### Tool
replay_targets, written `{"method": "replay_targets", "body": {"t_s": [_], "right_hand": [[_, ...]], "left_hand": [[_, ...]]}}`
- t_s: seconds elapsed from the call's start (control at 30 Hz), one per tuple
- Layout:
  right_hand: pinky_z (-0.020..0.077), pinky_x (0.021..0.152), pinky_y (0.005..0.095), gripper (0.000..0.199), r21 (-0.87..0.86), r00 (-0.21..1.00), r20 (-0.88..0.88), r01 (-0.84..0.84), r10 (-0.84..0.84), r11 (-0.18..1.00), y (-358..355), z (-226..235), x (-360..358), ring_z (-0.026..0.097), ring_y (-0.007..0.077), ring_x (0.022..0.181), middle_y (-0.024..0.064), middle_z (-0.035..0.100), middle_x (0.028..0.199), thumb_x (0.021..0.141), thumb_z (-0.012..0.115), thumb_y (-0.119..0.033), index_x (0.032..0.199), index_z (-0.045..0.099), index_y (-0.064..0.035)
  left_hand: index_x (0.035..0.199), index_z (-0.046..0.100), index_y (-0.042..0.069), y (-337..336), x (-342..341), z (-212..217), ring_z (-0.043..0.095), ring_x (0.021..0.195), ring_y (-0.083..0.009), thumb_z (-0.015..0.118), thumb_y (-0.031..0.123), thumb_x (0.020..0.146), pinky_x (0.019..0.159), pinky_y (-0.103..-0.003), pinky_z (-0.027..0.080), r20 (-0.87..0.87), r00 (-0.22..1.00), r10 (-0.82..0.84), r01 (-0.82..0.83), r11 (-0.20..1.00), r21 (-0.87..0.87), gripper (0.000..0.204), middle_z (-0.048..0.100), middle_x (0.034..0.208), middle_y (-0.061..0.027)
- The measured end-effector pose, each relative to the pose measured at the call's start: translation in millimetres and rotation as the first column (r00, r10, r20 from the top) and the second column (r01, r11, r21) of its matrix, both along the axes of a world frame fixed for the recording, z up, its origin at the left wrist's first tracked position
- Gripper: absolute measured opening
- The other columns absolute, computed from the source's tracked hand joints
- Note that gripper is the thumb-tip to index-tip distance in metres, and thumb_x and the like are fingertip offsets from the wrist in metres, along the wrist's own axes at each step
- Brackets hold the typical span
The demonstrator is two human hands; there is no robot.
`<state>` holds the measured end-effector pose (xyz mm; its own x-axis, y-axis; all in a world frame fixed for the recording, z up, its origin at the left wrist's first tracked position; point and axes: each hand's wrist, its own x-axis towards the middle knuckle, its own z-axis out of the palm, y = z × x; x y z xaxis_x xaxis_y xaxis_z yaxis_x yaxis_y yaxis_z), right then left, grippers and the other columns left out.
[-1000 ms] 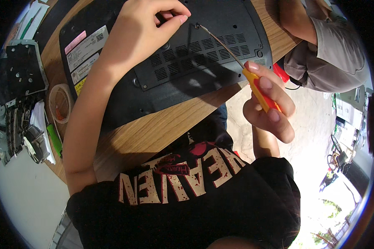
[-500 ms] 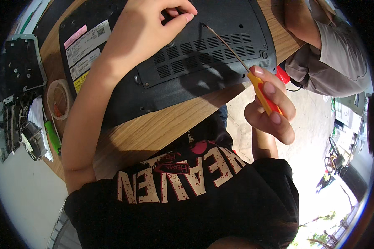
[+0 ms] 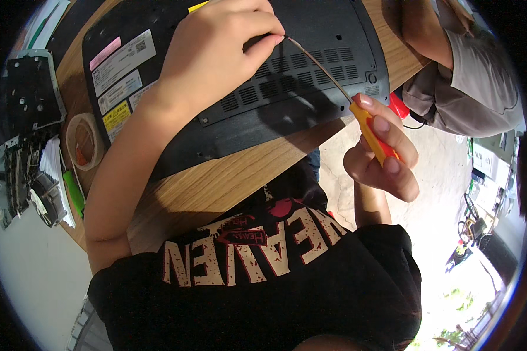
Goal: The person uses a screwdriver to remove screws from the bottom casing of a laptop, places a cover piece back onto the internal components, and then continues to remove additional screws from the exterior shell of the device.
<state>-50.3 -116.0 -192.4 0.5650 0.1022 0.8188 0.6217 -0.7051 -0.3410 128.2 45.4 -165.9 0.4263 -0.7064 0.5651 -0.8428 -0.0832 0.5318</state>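
Your right hand [image 3: 383,155] is clamped on the screwdriver [image 3: 357,108] w/ orange handle; left hand [image 3: 216,50] pinches its tip over the laptop underside [image 3: 287,88].

Hard daylight floods the lower right, bleaching the concrete floor [image 3: 451,234] almost white and burning out detail near the rim. The left hand [image 3: 216,52] and right hand [image 3: 380,146] are sharply lit and crisp, throwing dark shadows across the upturned black laptop [image 3: 287,88] and wooden table [image 3: 216,175]. Fisheye distortion bows the table edge, a black vignette rings the frame, and the black T-shirt [image 3: 263,281] sits underexposed.
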Motion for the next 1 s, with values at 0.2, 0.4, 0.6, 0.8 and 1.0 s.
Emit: {"method": "replay_targets", "body": {"t_s": [0.2, 0.4, 0.6, 0.8, 1.0], "right_hand": [[0.0608, 0.072, 0.0447, 0.043, -0.014, 0.991, 0.011, 0.131, -0.131, 0.991, -2, 4, 4, 0.065, 0.0382, 0.092, 0.0190, 0.051, 0.116, 0.090, 0.045, 0.009, 0.120, 0.023, -0.0119], [0.0595, 0.075, 0.0477, 0.039, 0.186, 0.986, -0.010, 0.167, -0.168, 0.968, -7, 5, 7, 0.065, 0.0385, 0.095, 0.0195, 0.056, 0.115, 0.092, 0.051, 0.001, 0.120, 0.028, -0.0142], [0.0579, 0.079, 0.0495, 0.041, 0.294, 0.992, 0.027, 0.109, -0.122, 0.949, -13, 11, 13, 0.064, 0.0408, 0.096, 0.0259, 0.056, 0.110, 0.088, 0.052, 0.007, 0.120, 0.032, -0.0090], [0.0575, 0.080, 0.0500, 0.043, 0.303, 0.997, 0.027, 0.060, -0.071, 0.951, -13, 14, 17, 0.064, 0.0399, 0.095, 0.0282, 0.057, 0.107, 0.086, 0.052, 0.011, 0.119, 0.032, -0.0063], [0.0578, 0.080, 0.0495, 0.042, 0.299, 0.998, 0.010, 0.051, -0.057, 0.953, -15, 14, 17, 0.064, 0.0390, 0.096, 0.0276, 0.057, 0.108, 0.087, 0.052, 0.010, 0.120, 0.032, -0.0057]], "left_hand": [[0.077, 0.065, -0.001, 0, -6, 3, 0.062, 0.073, -0.0258, 0.069, 0.000, 0.072, 0.064, -0.032, 0.049, 0.098, 0.995, 0.009, -0.019, 0.994, 0.105, 0.007, 0.061, 0.080, -0.0095], [0.083, 0.069, 0.003, 1, -8, 3, 0.064, 0.073, -0.0226, 0.071, 0.010, 0.077, 0.065, -0.031, 0.050, 0.266, 0.964, 0.014, -0.057, 0.986, 0.157, 0.009, 0.064, 0.084, -0.0050], [0.083, 0.069, 0.002, 1, -8, 5, 0.064, 0.074, -0.0224, 0.071, 0.009, 0.077, 0.065, -0.031, 0.051, 0.269, 0.963, 0.007, -0.054, 0.984, 0.170, 0.009, 0.065, 0.084, -0.0051], [0.084, 0.069, 0.002, 3, -4, -3, 0.064, 0.075, -0.0226, 0.071, 0.007, 0.076, 0.067, -0.031, 0.051, 0.263, 0.965, 0.015, -0.057, 0.987, 0.151, 0.010, 0.065, 0.085, -0.0060], [0.084, 0.070, 0.002, 1, -2, 4, 0.065, 0.077, -0.0218, 0.072, 0.006, 0.075, 0.069, -0.029, 0.050, 0.108, 0.994, 0.010, -0.023, 0.992, 0.125, 0.010, 0.066, 0.084, -0.0068]]}}
